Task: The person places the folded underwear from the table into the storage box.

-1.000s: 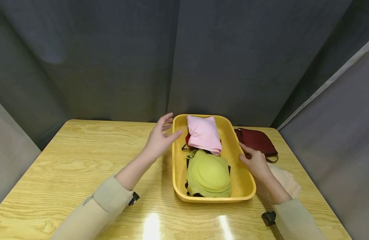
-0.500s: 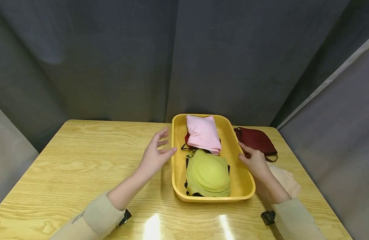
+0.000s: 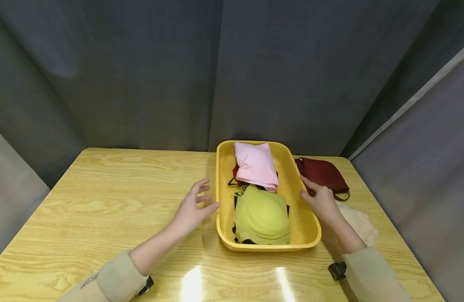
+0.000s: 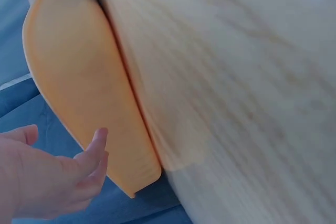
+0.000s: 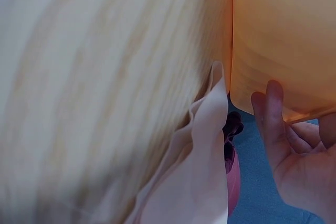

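Note:
A yellow plastic bin (image 3: 314, 235) stands on the wooden table. Inside it, a folded pink cloth (image 3: 256, 165) lies toward the back and a domed yellow-green cloth piece (image 3: 262, 216) toward the front, with black and red fabric peeking out beneath them. My right hand (image 3: 322, 203) holds the bin's right rim, thumb over the edge and fingers along the outer wall, as the right wrist view also shows. Left of the bin, my left hand (image 3: 190, 212) hovers with parted, relaxed fingers, its thumb tip near the left rim; it holds nothing.
Right of the bin lies a dark red cloth item (image 3: 324, 174) with a loop strap. A peach cloth (image 3: 358, 222) sits partly under my right forearm. Grey curtains (image 3: 141, 75) hang behind the table and at its sides.
My left hand has drawn back along the bin's left side, toward me and slightly left. The right hand stays at the right rim, and the bin has not visibly shifted.

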Demonstrator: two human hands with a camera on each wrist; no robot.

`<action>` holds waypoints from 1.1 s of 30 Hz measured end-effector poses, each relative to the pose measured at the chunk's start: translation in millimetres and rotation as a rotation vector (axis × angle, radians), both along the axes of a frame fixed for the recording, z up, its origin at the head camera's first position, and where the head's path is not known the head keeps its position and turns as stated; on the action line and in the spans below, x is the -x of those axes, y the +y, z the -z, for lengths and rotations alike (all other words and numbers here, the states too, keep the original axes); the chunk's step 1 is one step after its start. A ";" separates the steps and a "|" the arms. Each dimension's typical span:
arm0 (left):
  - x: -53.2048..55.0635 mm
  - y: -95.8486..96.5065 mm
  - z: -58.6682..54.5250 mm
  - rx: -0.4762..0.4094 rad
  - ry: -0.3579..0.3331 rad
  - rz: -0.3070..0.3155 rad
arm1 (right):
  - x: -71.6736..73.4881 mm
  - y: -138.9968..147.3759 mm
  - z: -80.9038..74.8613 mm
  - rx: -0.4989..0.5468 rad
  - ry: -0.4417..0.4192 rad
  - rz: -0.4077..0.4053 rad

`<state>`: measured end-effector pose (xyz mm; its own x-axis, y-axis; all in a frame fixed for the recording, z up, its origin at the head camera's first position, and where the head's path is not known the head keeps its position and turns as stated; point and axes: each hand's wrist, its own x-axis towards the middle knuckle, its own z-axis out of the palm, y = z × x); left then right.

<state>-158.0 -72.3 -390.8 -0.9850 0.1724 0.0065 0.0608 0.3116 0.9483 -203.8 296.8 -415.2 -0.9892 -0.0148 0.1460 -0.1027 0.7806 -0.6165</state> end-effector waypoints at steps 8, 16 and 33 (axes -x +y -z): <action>-1.1 3.4 9.8 -0.073 -0.105 0.047 | 0.1 0.5 0.0 -0.017 0.008 0.002; 2.3 8.2 14.4 -0.187 -0.237 0.069 | 2.6 -0.4 1.0 -0.046 -0.011 -0.002; 15.8 10.4 13.5 -0.271 -0.334 0.117 | 3.8 0.3 0.9 -0.068 0.034 -0.018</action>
<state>-173.8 -61.9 -404.3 -0.9146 0.3191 -0.2484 -0.2426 0.0586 0.9684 -207.5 297.1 -416.0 -0.9832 -0.0431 0.1774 -0.1366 0.8183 -0.5583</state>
